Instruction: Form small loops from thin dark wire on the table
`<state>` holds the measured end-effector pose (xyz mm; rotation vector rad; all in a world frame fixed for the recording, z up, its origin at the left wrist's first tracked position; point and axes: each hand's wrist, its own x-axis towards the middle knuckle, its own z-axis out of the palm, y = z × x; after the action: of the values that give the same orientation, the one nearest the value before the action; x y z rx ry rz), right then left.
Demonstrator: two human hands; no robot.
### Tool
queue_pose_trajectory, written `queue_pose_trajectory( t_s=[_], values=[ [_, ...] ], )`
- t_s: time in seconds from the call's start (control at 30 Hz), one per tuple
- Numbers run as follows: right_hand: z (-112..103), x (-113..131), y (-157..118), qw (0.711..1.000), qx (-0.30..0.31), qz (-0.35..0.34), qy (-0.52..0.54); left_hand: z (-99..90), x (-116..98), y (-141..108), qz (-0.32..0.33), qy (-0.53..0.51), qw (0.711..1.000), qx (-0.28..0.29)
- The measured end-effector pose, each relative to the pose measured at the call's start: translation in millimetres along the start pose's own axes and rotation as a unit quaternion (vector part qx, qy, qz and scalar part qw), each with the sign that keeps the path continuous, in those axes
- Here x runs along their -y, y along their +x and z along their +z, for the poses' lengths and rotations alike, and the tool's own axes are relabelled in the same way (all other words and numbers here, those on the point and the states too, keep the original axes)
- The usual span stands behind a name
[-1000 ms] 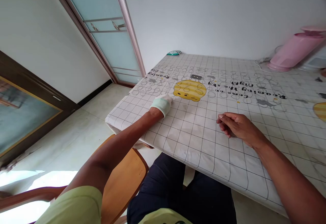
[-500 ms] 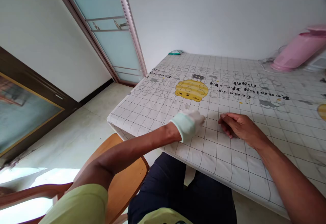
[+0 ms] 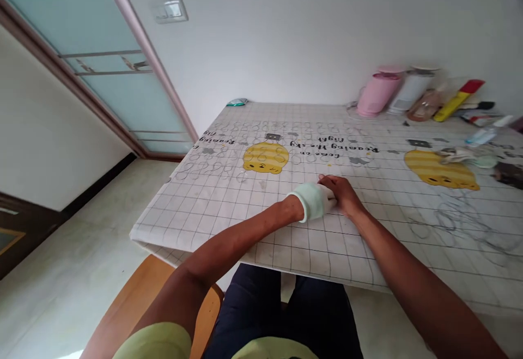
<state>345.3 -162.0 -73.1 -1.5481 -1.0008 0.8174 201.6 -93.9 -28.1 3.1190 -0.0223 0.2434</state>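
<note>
The white knitted glove with a mint-green cuff [image 3: 312,202] is near the middle of the frame, worn on the left hand [image 3: 328,199] just above or on the worktop [image 3: 229,206]. The bare right hand [image 3: 342,192] meets its finger end, fingers curled inward — whether they grip the glove, or anything small between the hands, I cannot tell. The left fingers are mostly hidden, so how far open they are is unclear too.

The step in hand looks like close work where the two hands meet; any move from here calls for steady, light fingertip contact. At the right of the frame lie a crumpled white-and-mint fabric piece [image 3: 463,156] and, below it, a loose tangle of thin grey strands [image 3: 460,220].
</note>
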Motion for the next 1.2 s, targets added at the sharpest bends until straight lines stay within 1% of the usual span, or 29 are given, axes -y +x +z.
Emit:
queue_pose_trajectory(
  t_s=[0.07,0.13,0.23,0.3,0.33,0.4,0.53,0.67,0.8,0.9,0.97,1.03,1.07,1.1,1.13,1.17,1.2],
  values=[
    [0.0,0.0,1.0,0.999,-0.003,0.022,0.033,3.0,6.5,3.7,-0.03,-0.054,0.998,0.019],
    [1.1,1.5,1.6,0.998,-0.01,0.04,0.045,8.0,9.6,4.4,-0.057,-0.098,0.993,0.015],
    [2.8,4.8,2.8,0.999,-0.014,0.047,0.021,18.4,7.3,2.1,-0.13,-0.129,0.983,0.002],
    [3.0,7.2,3.8,0.999,-0.003,0.041,-0.009,23.4,4.2,0.0,-0.182,-0.138,0.973,0.014],
    [2.7,8.3,4.4,0.999,-0.001,0.042,-0.017,24.4,3.0,-0.9,-0.19,-0.134,0.972,0.025],
    [1.6,10.4,5.2,0.998,0.004,0.048,-0.029,23.5,2.1,-2.3,-0.165,-0.13,0.977,0.037],
    [-0.9,14.4,5.4,0.997,0.024,0.02,-0.066,14.5,1.3,-4.8,-0.164,-0.097,0.98,0.067],
    [-3.1,17.6,5.7,0.995,0.033,0.032,-0.093,6.4,-2.8,-7.1,-0.143,-0.044,0.985,0.086],
    [-2.1,19.6,5.2,0.993,0.037,0.032,-0.108,5.2,-5.0,-5.5,-0.156,-0.032,0.983,0.091],
    [-0.1,24.4,-0.8,0.986,0.036,0.018,-0.161,7.4,-4.4,-3.5,-0.166,-0.045,0.981,0.094],
    [-4.5,30.7,-9.4,0.979,0.036,0.004,-0.199,9.5,-3.6,-3.0,-0.181,-0.066,0.977,0.089],
    [-21.2,38.7,-20.8,0.973,0.029,-0.012,-0.228,11.8,-2.7,-3.5,-0.214,-0.11,0.968,0.072],
    [-36.1,42.9,-27.1,0.968,0.018,-0.02,-0.248,12.9,-2.3,-4.0,-0.231,-0.139,0.961,0.061],
    [-55.7,46.9,-33.5,0.964,0.003,-0.022,-0.265,13.8,-2.0,-4.7,-0.246,-0.169,0.953,0.049],
    [-79.8,50.6,-39.9,0.95,-0.021,-0.017,-0.312,14.6,-1.6,-5.3,-0.258,-0.193,0.946,0.039],
    [-107.7,53.7,-46.0,0.928,-0.063,0.008,-0.367,15.1,-1.3,-5.7,-0.264,-0.21,0.941,0.032],
    [-138.0,55.8,-52.0,0.898,-0.109,0.049,-0.423,15.2,-1.1,-5.9,-0.267,-0.22,0.938,0.03]
  ],
)
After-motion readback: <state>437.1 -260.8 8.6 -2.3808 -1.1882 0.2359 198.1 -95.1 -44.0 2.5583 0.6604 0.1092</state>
